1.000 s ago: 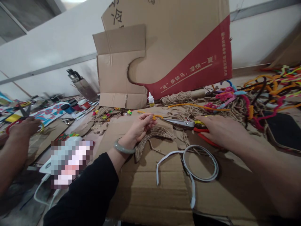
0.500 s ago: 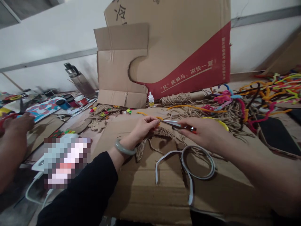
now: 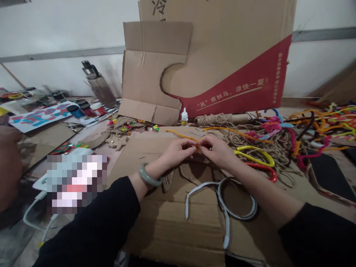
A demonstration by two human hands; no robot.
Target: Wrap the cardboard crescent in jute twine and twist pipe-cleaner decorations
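Observation:
My left hand [image 3: 178,152] and my right hand [image 3: 215,150] meet over the cardboard, thumbs and fingertips pinched on an orange pipe cleaner [image 3: 181,136]. One end of it sticks out to the upper left; the part between my fingertips is small and mostly hidden. Under the hands lies a band of brown twine strands [image 3: 167,181], largely covered by them. Beside my right wrist are scissor handles [image 3: 257,155], one loop yellow and one red, with the blades out of sight. A coil of white narrow tape [image 3: 251,213] rests on the cardboard sheet [image 3: 178,226] below my right forearm.
Cut cardboard [image 3: 144,81] leans at the back, a small glue bottle [image 3: 184,117] before it. Twine and coloured pipe cleaners [image 3: 272,126] pile up at right near a phone [image 3: 329,174]. Paint jars [image 3: 97,109] and a water bottle [image 3: 101,89] stand left. Another person's hand [image 3: 9,159] is at far left.
My right hand has let go of the scissors, now lying to its right, and has moved left to pinch the orange pipe cleaner beside my left hand. The other person's hand has shifted left.

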